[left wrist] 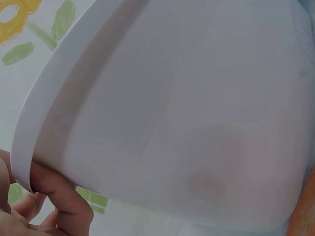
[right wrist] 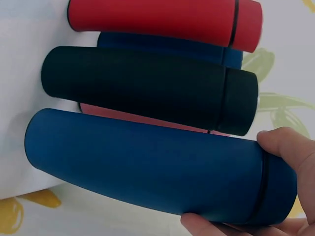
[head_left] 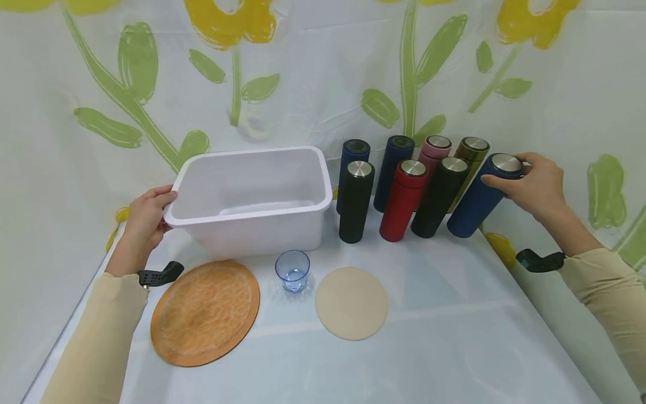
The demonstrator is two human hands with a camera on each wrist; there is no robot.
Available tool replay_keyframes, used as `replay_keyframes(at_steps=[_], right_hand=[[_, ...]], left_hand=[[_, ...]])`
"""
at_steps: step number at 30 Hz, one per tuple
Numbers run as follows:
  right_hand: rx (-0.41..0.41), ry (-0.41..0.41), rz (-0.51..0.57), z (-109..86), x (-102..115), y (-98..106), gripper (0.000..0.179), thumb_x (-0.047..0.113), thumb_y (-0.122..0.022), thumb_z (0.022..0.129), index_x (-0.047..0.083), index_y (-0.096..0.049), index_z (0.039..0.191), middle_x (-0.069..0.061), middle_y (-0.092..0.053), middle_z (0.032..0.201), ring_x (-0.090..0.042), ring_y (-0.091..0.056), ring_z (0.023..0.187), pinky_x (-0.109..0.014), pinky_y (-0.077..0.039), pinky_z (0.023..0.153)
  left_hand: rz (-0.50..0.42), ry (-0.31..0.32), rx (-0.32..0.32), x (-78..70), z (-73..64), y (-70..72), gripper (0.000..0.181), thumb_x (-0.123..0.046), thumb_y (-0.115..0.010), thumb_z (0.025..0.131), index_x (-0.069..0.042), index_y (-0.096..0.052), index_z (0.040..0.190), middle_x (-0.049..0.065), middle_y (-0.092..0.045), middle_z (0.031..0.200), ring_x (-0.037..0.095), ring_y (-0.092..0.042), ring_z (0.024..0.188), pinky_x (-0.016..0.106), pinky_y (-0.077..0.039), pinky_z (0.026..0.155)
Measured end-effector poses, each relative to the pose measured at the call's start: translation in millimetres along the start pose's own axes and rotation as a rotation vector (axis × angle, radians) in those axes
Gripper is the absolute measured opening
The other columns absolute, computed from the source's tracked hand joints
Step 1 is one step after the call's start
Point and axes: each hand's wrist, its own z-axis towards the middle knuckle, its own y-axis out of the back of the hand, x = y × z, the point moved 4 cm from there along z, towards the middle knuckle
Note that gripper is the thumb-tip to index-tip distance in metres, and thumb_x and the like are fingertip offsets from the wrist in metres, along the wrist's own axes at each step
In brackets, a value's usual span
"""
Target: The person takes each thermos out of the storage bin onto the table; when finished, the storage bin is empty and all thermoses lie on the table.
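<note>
My left hand (head_left: 146, 216) grips the left rim of a white plastic tub (head_left: 257, 227); in the left wrist view its fingers (left wrist: 61, 196) curl under the lip. At the right end of a group of bottles, my right hand (head_left: 542, 182) holds a blue thermos bottle (head_left: 471, 196) around its top, just below the silver-topped lid. The right wrist view shows the thumb and fingers on either side of the blue thermos (right wrist: 147, 162). Next to it stand a black thermos (head_left: 438, 199) and a red thermos (head_left: 402, 202).
Another black thermos (head_left: 356, 205) stands near the tub, with dark blue, pink and olive ones (head_left: 471, 148) behind. In front lie an orange round mat (head_left: 204, 314) and a beige disc (head_left: 351, 303), with a clear glass (head_left: 292, 272) between them. A flower-printed sheet (head_left: 313, 84) hangs behind.
</note>
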Motion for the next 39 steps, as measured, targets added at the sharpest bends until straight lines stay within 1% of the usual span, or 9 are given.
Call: replay_keyframes(at_steps=[3, 8, 13, 17, 21, 26, 31, 33, 39], right_hand=[[-0.013, 0.006, -0.005, 4.8, 0, -4, 0.089, 0.052, -0.074, 0.085, -0.010, -0.043, 0.142, -0.034, -0.062, 0.105, -0.005, -0.052, 0.058, -0.029, -0.042, 0.051], [0.009, -0.009, 0.068, 11.2, -3, -12, 0.091, 0.051, -0.076, 0.084, -0.008, -0.042, 0.143, -0.032, -0.064, 0.103, -0.003, -0.058, 0.050, -0.024, -0.045, 0.050], [0.014, -0.023, 0.099, 17.4, -7, -19, 0.093, 0.053, -0.076, 0.083, -0.007, -0.042, 0.144, -0.027, -0.066, 0.097, -0.007, -0.062, 0.051, -0.024, -0.046, 0.049], [0.027, -0.031, 0.104, 23.3, -10, -23, 0.095, 0.054, -0.075, 0.084, -0.008, -0.039, 0.146, -0.035, -0.061, 0.109, -0.006, -0.061, 0.052, -0.023, -0.046, 0.049], [0.045, -0.040, 0.113, 27.4, -12, -28, 0.091, 0.053, -0.074, 0.084, -0.008, -0.041, 0.144, -0.037, -0.056, 0.118, -0.003, -0.061, 0.052, -0.021, -0.046, 0.050], [0.046, -0.041, 0.136, 29.4, -16, -32, 0.084, 0.050, -0.075, 0.085, -0.009, -0.045, 0.138, -0.036, -0.057, 0.117, -0.003, -0.061, 0.053, -0.019, -0.047, 0.050], [0.031, -0.011, 0.125, 31.7, -21, -31, 0.081, 0.049, -0.076, 0.085, -0.008, -0.047, 0.135, -0.028, -0.064, 0.101, -0.004, -0.061, 0.051, -0.021, -0.046, 0.049], [0.038, 0.004, 0.126, 33.1, -21, -31, 0.080, 0.048, -0.076, 0.085, -0.008, -0.047, 0.135, -0.025, -0.065, 0.099, -0.004, -0.062, 0.052, -0.021, -0.046, 0.050], [0.072, 0.011, 0.162, 33.8, -24, -35, 0.081, 0.046, -0.074, 0.088, -0.007, -0.042, 0.140, -0.030, -0.059, 0.114, 0.002, -0.060, 0.056, -0.017, -0.047, 0.053]], left_hand=[[-0.009, -0.011, 0.009, -1.9, -1.1, 0.4, 0.062, -0.032, -0.062, 0.100, -0.014, -0.039, 0.154, 0.001, -0.048, 0.130, 0.014, -0.061, 0.101, 0.026, -0.057, 0.072], [0.012, -0.005, -0.003, -2.8, -1.7, 0.5, 0.061, -0.033, -0.061, 0.100, -0.016, -0.039, 0.154, 0.000, -0.048, 0.131, 0.013, -0.060, 0.102, 0.025, -0.057, 0.071], [0.009, -0.011, -0.006, -3.2, -3.2, 1.2, 0.059, -0.032, -0.061, 0.100, -0.015, -0.041, 0.153, -0.002, -0.050, 0.126, 0.016, -0.059, 0.106, 0.025, -0.057, 0.073], [0.037, -0.004, -0.018, -3.0, -4.1, 1.3, 0.060, -0.035, -0.061, 0.100, -0.018, -0.041, 0.153, -0.003, -0.049, 0.130, 0.019, -0.056, 0.113, 0.026, -0.056, 0.079], [0.042, -0.005, -0.020, -3.6, -4.6, 0.9, 0.059, -0.035, -0.060, 0.100, -0.018, -0.041, 0.153, -0.002, -0.048, 0.132, 0.020, -0.055, 0.116, 0.026, -0.056, 0.079], [0.048, 0.001, -0.026, -3.6, -6.0, -1.0, 0.059, -0.036, -0.060, 0.100, -0.019, -0.041, 0.153, 0.000, -0.047, 0.137, 0.020, -0.056, 0.116, 0.026, -0.056, 0.079], [0.056, 0.003, -0.024, -2.4, -5.3, -2.1, 0.059, -0.037, -0.061, 0.099, -0.021, -0.042, 0.153, 0.002, -0.043, 0.145, 0.020, -0.055, 0.119, 0.027, -0.055, 0.081], [0.047, 0.000, -0.020, -2.1, -4.4, -1.3, 0.059, -0.037, -0.061, 0.099, -0.020, -0.042, 0.153, 0.003, -0.042, 0.146, 0.020, -0.055, 0.119, 0.026, -0.055, 0.080], [0.040, 0.003, -0.022, -1.1, -3.9, 0.5, 0.061, -0.038, -0.062, 0.098, -0.021, -0.042, 0.153, 0.003, -0.041, 0.150, 0.020, -0.055, 0.121, 0.027, -0.055, 0.080]])
